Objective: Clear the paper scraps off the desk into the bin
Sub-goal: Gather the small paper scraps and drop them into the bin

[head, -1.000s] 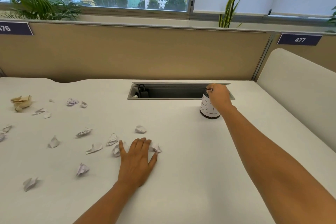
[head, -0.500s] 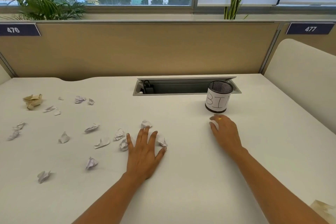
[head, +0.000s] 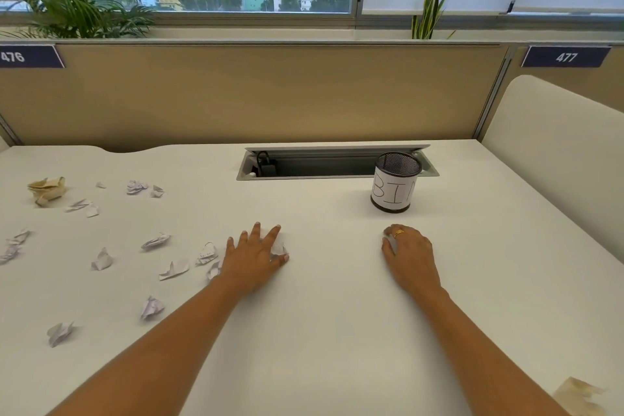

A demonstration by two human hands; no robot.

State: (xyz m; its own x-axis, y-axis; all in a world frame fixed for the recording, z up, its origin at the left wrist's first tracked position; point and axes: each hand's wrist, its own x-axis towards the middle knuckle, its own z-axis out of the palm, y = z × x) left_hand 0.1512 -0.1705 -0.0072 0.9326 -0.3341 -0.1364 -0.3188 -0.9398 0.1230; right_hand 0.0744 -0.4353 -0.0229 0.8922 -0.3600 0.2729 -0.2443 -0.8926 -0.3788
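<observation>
The bin [head: 395, 186] is a black mesh cup with a white label, standing at the desk's back right. My right hand [head: 410, 255] rests palm down on the desk just in front of it, fingers loosely bent, with nothing visibly held. My left hand [head: 253, 258] lies flat at the desk's middle with fingers spread. It touches a white paper scrap [head: 279, 250] between thumb and forefinger. Several more white scraps lie to its left, among them one [head: 206, 253] beside the wrist and one [head: 155, 241] farther out. A tan crumpled paper [head: 47, 189] sits at the far left.
An open cable tray [head: 331, 164] is sunk into the desk behind the bin. A tan partition [head: 270, 94] closes off the back and a white side divider [head: 557, 162] the right. Another tan paper [head: 577, 398] lies at the front right corner.
My right hand has drawn back from the bin's rim and come down on the desk in front of it. My left hand has slid a little forward over the scraps.
</observation>
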